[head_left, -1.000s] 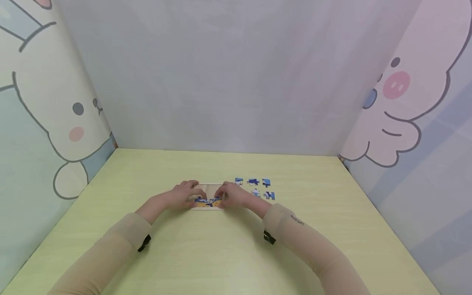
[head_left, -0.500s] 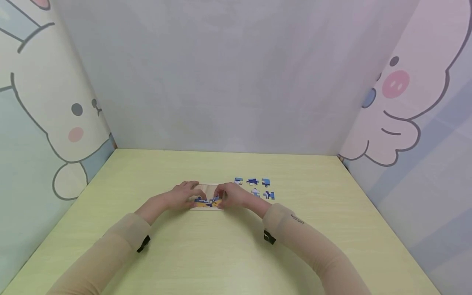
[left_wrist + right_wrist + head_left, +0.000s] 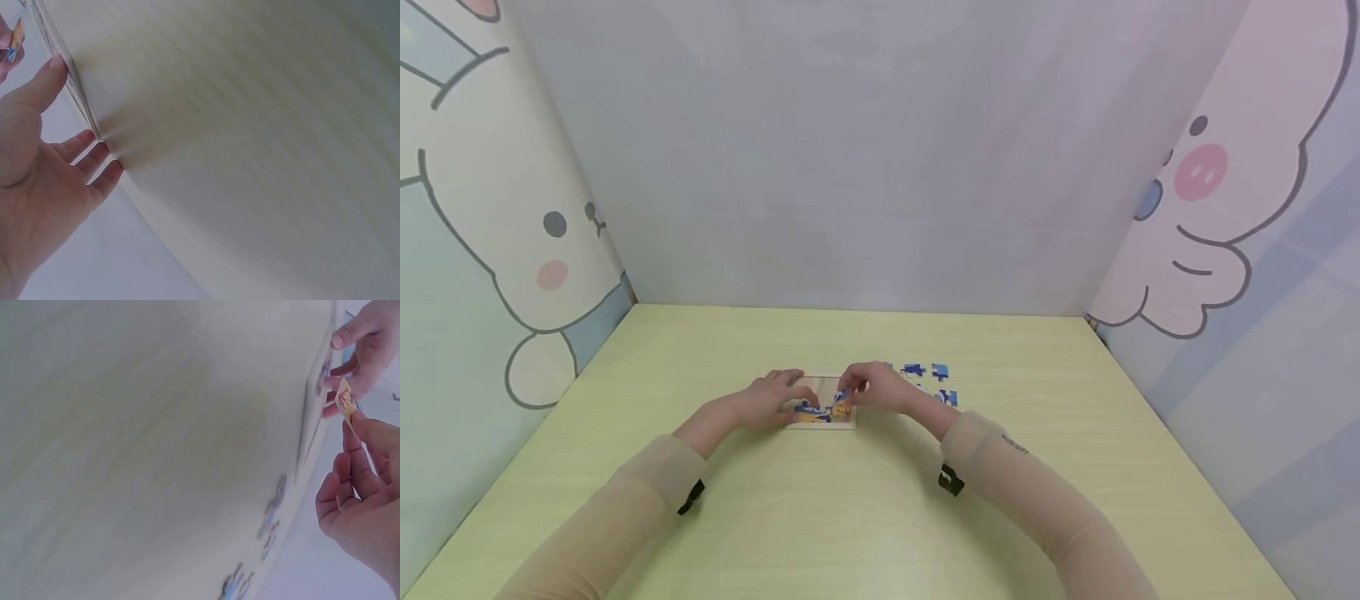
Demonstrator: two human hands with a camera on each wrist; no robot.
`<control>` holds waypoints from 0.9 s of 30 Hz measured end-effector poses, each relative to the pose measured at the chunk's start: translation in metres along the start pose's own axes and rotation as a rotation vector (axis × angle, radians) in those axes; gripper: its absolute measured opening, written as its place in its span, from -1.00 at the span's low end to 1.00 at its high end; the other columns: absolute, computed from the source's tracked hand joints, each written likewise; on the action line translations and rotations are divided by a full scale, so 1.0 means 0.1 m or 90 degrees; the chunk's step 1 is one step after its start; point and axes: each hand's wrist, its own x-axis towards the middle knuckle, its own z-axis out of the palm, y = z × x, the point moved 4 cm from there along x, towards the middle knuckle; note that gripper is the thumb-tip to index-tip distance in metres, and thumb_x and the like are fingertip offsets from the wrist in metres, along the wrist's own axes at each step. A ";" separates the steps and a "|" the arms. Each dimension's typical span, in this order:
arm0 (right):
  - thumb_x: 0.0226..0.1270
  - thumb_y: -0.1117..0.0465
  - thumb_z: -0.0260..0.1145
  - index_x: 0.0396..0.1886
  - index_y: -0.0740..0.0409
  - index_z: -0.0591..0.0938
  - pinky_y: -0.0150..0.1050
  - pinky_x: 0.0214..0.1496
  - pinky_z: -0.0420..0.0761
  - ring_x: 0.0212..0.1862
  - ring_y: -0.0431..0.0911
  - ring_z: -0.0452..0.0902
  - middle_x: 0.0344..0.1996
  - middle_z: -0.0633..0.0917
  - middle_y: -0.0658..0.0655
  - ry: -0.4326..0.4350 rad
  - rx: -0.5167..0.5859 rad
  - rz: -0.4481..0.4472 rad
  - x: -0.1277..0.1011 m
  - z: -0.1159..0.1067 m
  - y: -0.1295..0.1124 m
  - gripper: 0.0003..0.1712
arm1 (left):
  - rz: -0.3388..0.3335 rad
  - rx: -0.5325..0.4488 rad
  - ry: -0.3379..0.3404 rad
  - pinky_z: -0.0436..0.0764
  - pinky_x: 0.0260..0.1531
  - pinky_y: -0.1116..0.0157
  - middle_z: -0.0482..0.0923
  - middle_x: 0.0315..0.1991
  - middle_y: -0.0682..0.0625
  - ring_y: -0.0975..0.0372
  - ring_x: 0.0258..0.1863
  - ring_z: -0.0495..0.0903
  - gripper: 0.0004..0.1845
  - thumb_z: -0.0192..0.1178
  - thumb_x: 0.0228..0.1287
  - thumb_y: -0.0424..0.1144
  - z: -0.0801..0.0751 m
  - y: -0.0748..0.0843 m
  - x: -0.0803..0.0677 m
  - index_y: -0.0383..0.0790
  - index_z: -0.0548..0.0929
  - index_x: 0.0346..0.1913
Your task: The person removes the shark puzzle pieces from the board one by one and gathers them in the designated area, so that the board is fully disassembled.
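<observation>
Head view: right hand [image 3: 880, 390] pinches puzzle piece [image 3: 344, 400] above tray [image 3: 820, 421].

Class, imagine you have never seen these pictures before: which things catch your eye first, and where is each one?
First, the two hands meeting at the middle of the pale green table: the left hand steadies the wooden puzzle tray while the right hand pinches a puzzle piece over it. Just right of the tray lie loose blue pieces. Cartoon animal panels wall in both sides.
</observation>
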 end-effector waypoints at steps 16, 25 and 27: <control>0.22 0.23 0.36 -0.19 0.05 0.62 -0.34 -0.25 0.55 -0.27 -0.20 0.52 -0.35 0.67 -0.06 0.027 -0.004 0.003 -0.36 -0.55 0.16 -0.84 | -0.011 -0.021 -0.003 0.19 0.15 -0.32 0.05 0.40 -0.39 -0.33 0.32 0.10 -0.68 0.13 0.35 -0.24 0.03 0.02 -0.01 0.15 0.48 0.11; 0.21 0.21 0.37 -0.21 0.07 0.63 -0.31 -0.26 0.54 -0.29 -0.16 0.50 -0.39 0.65 -0.06 0.041 -0.021 0.030 -0.63 -0.83 0.32 -0.84 | -0.037 -0.021 0.001 0.13 0.13 -0.36 0.03 0.42 -0.35 -0.33 0.33 0.06 -0.68 0.11 0.36 -0.18 0.02 0.01 -0.05 0.20 0.48 0.12; 0.19 0.20 0.38 -0.22 0.06 0.63 -0.31 -0.27 0.54 -0.29 -0.17 0.50 -0.39 0.65 -0.06 0.041 -0.026 0.032 -0.69 -0.85 0.35 -0.84 | -0.043 -0.018 0.003 0.12 0.14 -0.36 0.03 0.42 -0.35 -0.32 0.33 0.06 -0.68 0.10 0.37 -0.16 0.03 0.00 -0.06 0.21 0.48 0.13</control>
